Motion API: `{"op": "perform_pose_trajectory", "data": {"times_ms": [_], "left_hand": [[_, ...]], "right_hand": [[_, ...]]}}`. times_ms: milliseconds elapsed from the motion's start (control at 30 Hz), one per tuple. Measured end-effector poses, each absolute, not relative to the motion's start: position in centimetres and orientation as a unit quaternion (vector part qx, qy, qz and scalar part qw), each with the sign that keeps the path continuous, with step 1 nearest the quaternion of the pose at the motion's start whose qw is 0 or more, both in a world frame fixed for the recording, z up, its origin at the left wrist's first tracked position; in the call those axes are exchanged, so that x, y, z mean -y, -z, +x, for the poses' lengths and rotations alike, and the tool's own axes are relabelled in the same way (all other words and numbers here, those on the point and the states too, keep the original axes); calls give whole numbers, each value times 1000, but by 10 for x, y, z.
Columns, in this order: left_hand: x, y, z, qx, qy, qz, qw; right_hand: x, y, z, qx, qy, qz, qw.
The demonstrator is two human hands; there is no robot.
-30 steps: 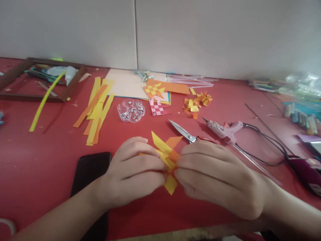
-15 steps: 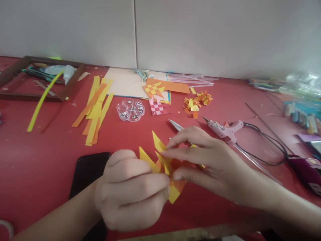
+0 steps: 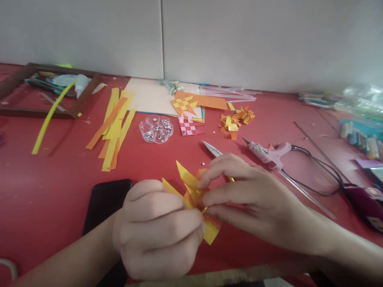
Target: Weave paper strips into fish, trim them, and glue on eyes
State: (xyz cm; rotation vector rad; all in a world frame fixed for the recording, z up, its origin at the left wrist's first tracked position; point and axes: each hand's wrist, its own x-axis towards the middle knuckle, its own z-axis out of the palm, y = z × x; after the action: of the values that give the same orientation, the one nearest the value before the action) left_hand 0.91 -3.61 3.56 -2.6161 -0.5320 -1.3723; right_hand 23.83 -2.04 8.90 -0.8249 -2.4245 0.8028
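Yellow and orange paper strips [image 3: 189, 177], woven together, are held between my two hands above the red table. My left hand [image 3: 158, 227] is closed, its fingers curled and pinching the near left side of the strips. From the right, my right hand [image 3: 248, 195] grips the same piece with thumb and fingertips. Pointed yellow ends stick up between the hands, and one short end hangs below. The folds at the middle are mostly hidden by my fingers. Just behind my right hand lie scissors [image 3: 212, 148], their handles partly covered.
Loose paper strips [image 3: 115, 131] lie left, a black phone [image 3: 106, 199] by my left wrist. Behind are a googly-eye case [image 3: 156, 129], a pink woven paper fish [image 3: 189, 126], a yellow-orange woven piece [image 3: 183, 105] and paper scraps [image 3: 236, 119]. A pink glue gun [image 3: 269, 153] with its cord lies right.
The upright yellow ends have tilted to the left. My right hand's fingers have drawn in closer on the strips, while my left hand stays nearly in place.
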Motion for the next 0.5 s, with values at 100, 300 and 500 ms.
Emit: {"op": "perform_pose_trajectory", "data": {"times_ms": [100, 300, 500], "left_hand": [[34, -34, 10, 179, 471, -861, 69], [32, -34, 16, 180, 487, -853, 54], [32, -35, 13, 166, 483, -859, 40]], "right_hand": [[15, -89, 240, 876, -277, -312, 241], [-19, -109, 265, 744, -107, -550, 364], [-6, -110, 258, 845, -166, -423, 283]]}}
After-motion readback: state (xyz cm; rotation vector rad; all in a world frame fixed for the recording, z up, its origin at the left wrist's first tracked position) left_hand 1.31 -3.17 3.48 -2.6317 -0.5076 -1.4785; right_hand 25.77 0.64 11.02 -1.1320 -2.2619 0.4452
